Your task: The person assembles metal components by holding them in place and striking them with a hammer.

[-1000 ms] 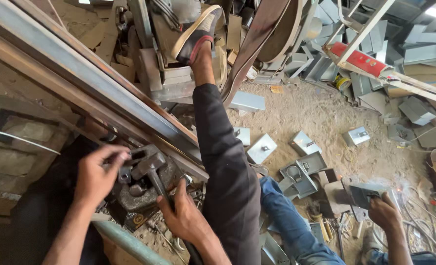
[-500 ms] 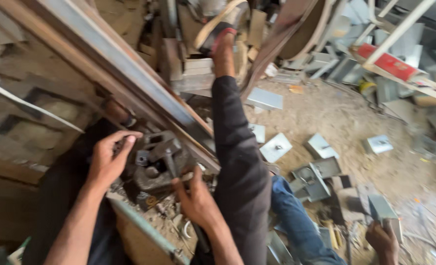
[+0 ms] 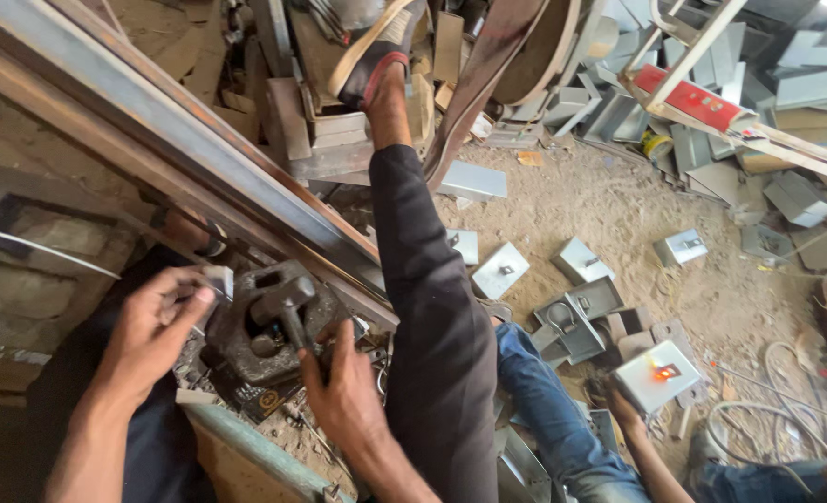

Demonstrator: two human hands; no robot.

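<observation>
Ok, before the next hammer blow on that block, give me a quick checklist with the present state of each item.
1. Right hand on the hammer handle: ok, fingers wrapped around it.
2. Hammer head resting on the dark metal block: ok.
3. Left hand holding the small grey piece at the block's edge: ok.
4. Left fingertips away from the hammer head: not ok, they sit close beside the block.
5. Block seated flat and steady: cannot tell, its base is hidden by scrap.
6. Another person's hand away from the block: ok, it is by a metal box on the ground.

Single head view, steeply down, close over hands point(image 3: 246, 363)
</observation>
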